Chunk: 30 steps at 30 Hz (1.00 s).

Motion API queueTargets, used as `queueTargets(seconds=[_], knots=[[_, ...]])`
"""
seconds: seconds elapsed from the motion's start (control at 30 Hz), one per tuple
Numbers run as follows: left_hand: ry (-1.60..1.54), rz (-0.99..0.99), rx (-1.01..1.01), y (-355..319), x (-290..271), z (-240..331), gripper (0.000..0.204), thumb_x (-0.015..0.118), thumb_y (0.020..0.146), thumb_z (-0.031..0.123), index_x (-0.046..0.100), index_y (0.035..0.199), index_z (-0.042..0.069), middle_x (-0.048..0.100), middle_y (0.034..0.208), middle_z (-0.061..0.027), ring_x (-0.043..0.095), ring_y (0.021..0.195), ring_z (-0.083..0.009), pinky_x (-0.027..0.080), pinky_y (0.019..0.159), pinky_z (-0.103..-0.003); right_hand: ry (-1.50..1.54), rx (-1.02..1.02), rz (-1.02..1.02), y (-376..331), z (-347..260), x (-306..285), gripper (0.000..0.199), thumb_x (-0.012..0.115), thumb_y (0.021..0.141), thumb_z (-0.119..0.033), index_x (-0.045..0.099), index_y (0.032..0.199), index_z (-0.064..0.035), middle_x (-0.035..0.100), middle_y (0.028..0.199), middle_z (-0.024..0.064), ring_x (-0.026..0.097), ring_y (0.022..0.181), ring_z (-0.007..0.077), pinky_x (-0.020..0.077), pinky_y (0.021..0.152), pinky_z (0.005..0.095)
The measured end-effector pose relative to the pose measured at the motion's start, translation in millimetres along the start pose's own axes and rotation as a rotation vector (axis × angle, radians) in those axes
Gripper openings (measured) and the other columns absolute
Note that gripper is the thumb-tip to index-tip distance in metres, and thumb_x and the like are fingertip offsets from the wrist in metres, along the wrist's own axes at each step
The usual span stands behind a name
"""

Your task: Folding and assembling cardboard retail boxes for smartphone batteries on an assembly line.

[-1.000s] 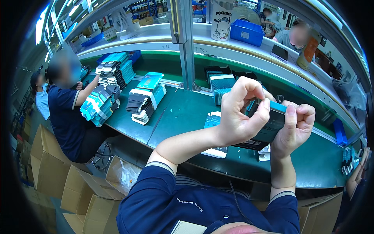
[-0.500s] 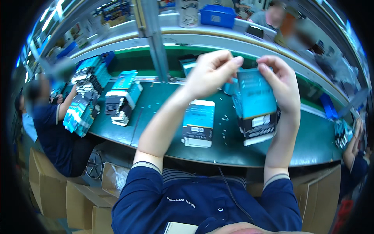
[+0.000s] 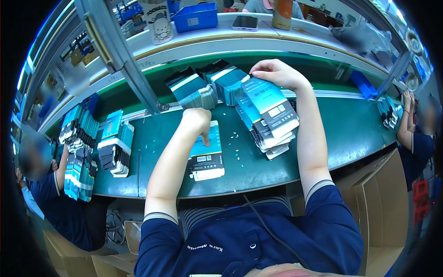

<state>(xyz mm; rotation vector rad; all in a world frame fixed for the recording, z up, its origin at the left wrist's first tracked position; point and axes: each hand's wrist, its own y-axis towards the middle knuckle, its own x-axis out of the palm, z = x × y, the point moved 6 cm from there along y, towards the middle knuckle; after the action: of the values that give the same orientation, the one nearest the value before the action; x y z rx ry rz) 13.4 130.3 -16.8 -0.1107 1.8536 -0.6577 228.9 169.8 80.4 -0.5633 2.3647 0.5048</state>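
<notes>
So everything here goes by the flat carton (image 3: 206, 159), the lone teal and black one lying on the green table (image 3: 263, 171). Left hand (image 3: 197, 122) is right over its far end, back of the hand up, one finger poking down toward the teal part. The other fingers are hidden, so I can't tell if it's pinching anything. Right hand (image 3: 277, 74) is off to the right and further back than that carton, thumb and fingertips bunched together, nipping the far end of a messy pile of cartons (image 3: 272, 108). The pile sits right of the flat carton, well apart from it, layers fanned out unevenly. Between the two there's a sprinkle of tiny white scraps (image 3: 237, 148). Just behind the flat carton is one banded stack (image 3: 191, 90), with a second banded stack (image 3: 227, 83) behind it to the right. Over to its left is another strapped stack (image 3: 115, 143), and further left a co-worker's (image 3: 50, 198) arm reaches to a tall heap (image 3: 80, 147)
</notes>
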Motion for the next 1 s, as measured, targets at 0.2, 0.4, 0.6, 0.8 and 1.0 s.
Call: queueTargets(seconds=[0.2,0.4,0.6,0.8,1.0], knots=[[-0.071,0.101,0.067,-2,-5,-1,0.095,0.09,0.04,0.043,0.053,0.118,0.001,0.066,0.103,-0.015,0.063,0.099,-0.0304,0.051,0.084,-0.037,0.077,0.197,0.172,-8,35,-36,0.032,0.058,0.091,-0.032,0.063,0.109,-0.0072,0.063,0.098,0.0014,0.057,0.085,0.0099,0.0474,0.075,0.0269],[-0.038,0.106,0.045,-11,-14,6,0.094,0.089,0.042,0.045,0.051,0.118,0.003,0.064,0.107,-0.015,0.062,0.102,-0.0308,0.051,0.084,-0.038,-0.513,0.865,-0.096,-44,152,-53,0.032,0.073,0.076,-0.028,0.07,0.091,0.0002,0.068,0.086,0.0125,0.065,0.072,0.0203,0.0534,0.065,0.0333],[-0.204,0.235,0.167,-15,-20,4,0.075,0.085,0.056,0.042,0.055,0.112,0.003,0.059,0.107,-0.0155,0.057,0.108,-0.0311,0.047,0.09,-0.038,-0.361,0.838,-0.091,-52,165,-40,0.034,0.081,0.067,-0.024,0.071,0.087,0.001,0.069,0.088,0.0141,0.067,0.075,0.024,0.0536,0.069,0.037],[-0.783,0.552,0.42,-46,-65,-16,0.032,0.074,0.073,0.021,0.061,0.096,0.003,0.063,0.09,-0.0142,0.061,0.086,-0.0251,0.047,0.074,-0.035,-0.5,0.801,-0.146,-45,170,-41,0.034,0.081,0.066,-0.025,0.071,0.085,0.001,0.069,0.082,0.0151,0.066,0.073,0.0249,0.0522,0.068,0.0368],[-1.433,0.796,0.47,-79,-86,-38,0.025,0.074,0.077,0.016,0.064,0.093,0.0,0.064,0.081,-0.0034,0.057,0.076,-0.0085,0.046,0.07,-0.023,-0.419,0.748,-0.148,-45,186,-44,0.023,0.074,0.074,-0.021,0.072,0.086,-0.0012,0.068,0.078,0.0118,0.063,0.067,0.0209,0.0508,0.065,0.035]])
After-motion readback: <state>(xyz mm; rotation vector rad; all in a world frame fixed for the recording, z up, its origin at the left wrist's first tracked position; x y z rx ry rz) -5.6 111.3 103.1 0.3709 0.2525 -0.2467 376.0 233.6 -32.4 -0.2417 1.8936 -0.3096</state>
